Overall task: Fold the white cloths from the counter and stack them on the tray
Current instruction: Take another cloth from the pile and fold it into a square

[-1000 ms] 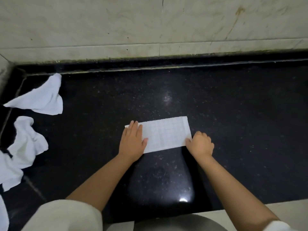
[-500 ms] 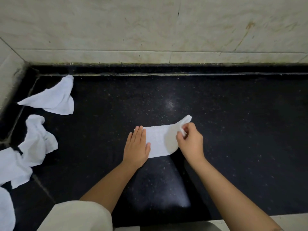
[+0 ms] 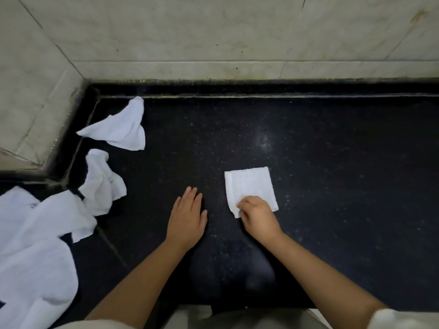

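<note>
Fingers of the right hand (image 3: pixel 257 216) are curling round the near left corner of the folded cloth (image 3: pixel 250 187), pinching it against the worktop (image 3: pixel 332 174), while the left hand (image 3: pixel 186 216) is lying flat and relaxed on the dark stone just beside it, gripping nothing. That cloth is sitting as a small, nearly square pad out in the middle of the worktop, well apart from the rest. Risk from here, as I'm reading it: a one-corner pinch on soft, limp towelling could let the layers peel open and spoil the fold on the way up, and no tray is showing in this view, so the carry could be a long one. Off to the left, a loose cloth (image 3: pixel 118 130) is lying in a peaked triangle near the wall, a crumpled cloth (image 3: pixel 102 181) is bunching up below it, and a heap of white fabric (image 3: pixel 35 245) is spilling along the left edge, all waiting their turn. Texture-wise, the cloths are looking fluffy and faintly ribbed; the worktop is looking hard, glossy, black and speckled, backed by pale marbled wall tiles (image 3: pixel 213 32).
</note>
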